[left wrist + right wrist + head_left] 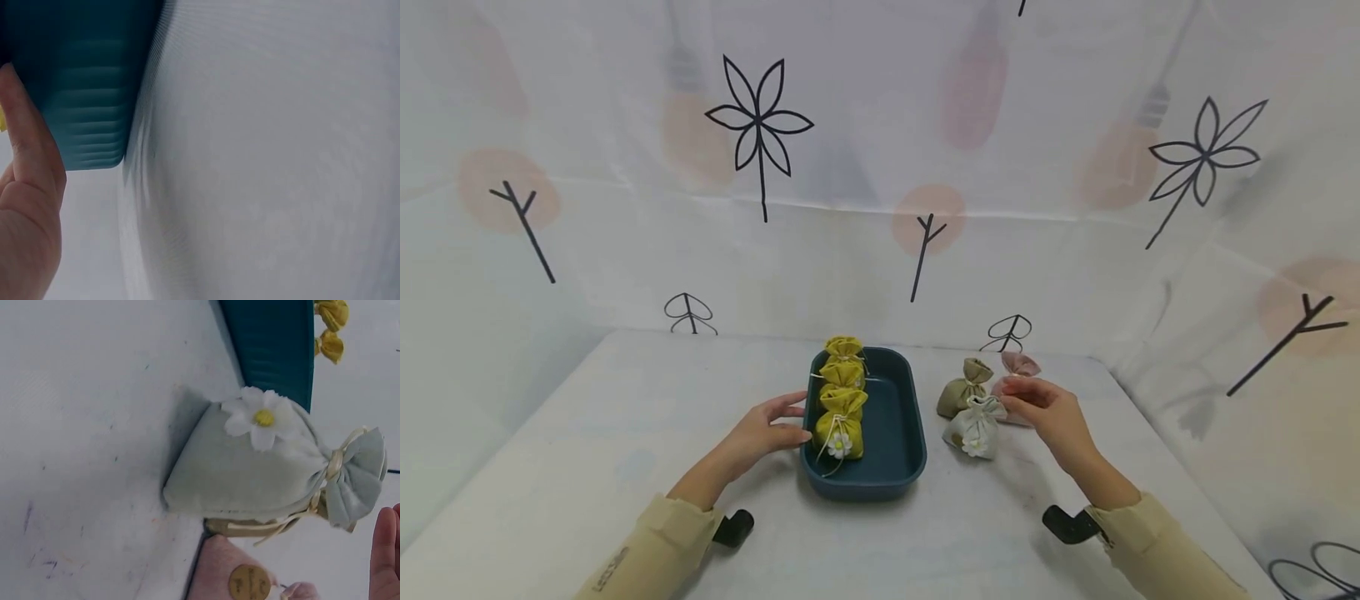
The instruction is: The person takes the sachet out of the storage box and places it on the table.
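Note:
My left hand (760, 435) rests against the left side of a dark teal rectangular bin (891, 425), its thumb and fingers spread along the wall. Along the bin's left half stands a row of yellow drawstring pouches (844, 425), the front one bearing a white flower. To the right of the bin, my right hand (1054, 418) hovers at the gathered top of a pale grey-green pouch (250, 469) with a white flower. In the right wrist view a small gap shows between that hand and the pouch. Behind it are an olive pouch (957, 397) and a pink pouch (1019, 363), partly hidden.
Everything stands on a white table (625, 417) with faint marks. A pale cloth backdrop (850, 275) with line-drawn flowers and twigs rises behind it. The right half of the bin shows its bare floor.

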`<state>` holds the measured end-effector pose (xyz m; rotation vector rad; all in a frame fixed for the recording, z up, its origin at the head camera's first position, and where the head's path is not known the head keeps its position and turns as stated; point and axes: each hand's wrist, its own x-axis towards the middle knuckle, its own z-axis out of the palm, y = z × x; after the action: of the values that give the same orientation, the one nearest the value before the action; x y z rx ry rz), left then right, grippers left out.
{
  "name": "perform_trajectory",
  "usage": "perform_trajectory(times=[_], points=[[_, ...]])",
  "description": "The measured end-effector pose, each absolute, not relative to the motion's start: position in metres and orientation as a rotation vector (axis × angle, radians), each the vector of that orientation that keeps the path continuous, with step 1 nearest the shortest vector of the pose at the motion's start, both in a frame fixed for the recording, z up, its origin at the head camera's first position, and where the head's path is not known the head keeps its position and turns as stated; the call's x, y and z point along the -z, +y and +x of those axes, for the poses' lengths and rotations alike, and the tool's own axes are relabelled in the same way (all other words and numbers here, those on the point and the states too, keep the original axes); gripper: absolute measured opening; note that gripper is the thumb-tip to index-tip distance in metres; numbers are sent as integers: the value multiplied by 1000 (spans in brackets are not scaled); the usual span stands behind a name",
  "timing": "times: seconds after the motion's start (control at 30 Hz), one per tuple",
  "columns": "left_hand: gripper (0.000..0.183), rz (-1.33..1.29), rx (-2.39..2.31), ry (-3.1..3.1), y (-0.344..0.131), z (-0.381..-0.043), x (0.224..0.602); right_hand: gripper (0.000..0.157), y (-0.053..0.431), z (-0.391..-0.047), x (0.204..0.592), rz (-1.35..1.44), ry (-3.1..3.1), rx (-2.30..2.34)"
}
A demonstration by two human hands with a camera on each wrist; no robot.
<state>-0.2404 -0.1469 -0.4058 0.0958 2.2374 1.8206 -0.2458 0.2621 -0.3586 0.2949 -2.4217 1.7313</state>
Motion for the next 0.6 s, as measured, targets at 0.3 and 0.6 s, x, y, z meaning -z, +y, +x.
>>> perform_trajectory(times=[0.3, 0.6], points=[[70, 93, -1817, 2238, -147, -242, 407, 42, 247, -249, 353, 353, -2410, -1768], [70, 98, -1823, 2222, -147, -243, 408, 40, 235, -253, 353, 409, -2411, -1779]])
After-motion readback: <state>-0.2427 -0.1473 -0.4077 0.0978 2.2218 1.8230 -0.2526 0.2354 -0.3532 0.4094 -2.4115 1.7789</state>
